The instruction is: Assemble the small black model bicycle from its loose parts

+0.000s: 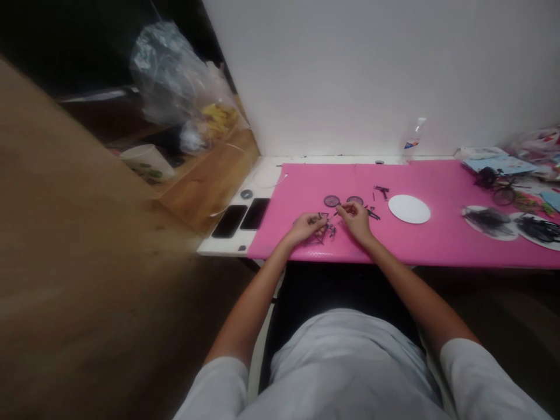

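With the left hand [307, 227], pinched a small dark frame [331, 231] between curled fingers, at the near edge of the pink-covered tabletop [297, 186]. Looked light, slim and fairly stiff, perhaps fragile at the thin bars; probably best gripped at a thicker joint. Seemed to run roughly left to right lengthwise; could not tell front from back. With the right hand [356, 221], pinched a thin piece [335, 214] between fingertips, just nearer than two dark wheels [332, 201].
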